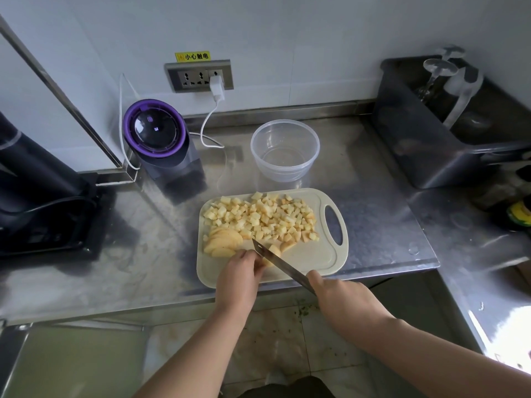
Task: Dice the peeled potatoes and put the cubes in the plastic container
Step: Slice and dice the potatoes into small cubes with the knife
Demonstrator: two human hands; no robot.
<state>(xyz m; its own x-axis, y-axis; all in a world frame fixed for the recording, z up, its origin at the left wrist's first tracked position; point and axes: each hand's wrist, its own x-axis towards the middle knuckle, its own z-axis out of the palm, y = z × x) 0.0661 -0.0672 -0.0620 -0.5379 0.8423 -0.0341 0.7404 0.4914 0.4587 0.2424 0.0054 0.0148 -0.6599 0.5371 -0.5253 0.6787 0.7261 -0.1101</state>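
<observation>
On the steel tabletop (373, 202): a pale beige plastic cutting board (313, 259) with a handle slot at its right end. Across its far half, a spread of small yellow potato cubes (258, 216); at its left, fanned pale potato slices (222, 242). Near the board's front edge, the left hand (240, 275), fingers curled and pressed down on a potato piece (273, 251), mostly hidden. Right hand (342, 294) closed around the handle of a long steel knife (280, 264), blade angled across the board, its tip just beside the left fingertips. Just beyond the board, a round clear plastic container (284, 150), no cubes inside. Further left, a purple-lidded grey appliance (161, 142), with a white cable (208, 122) plugged into the wall socket.
</observation>
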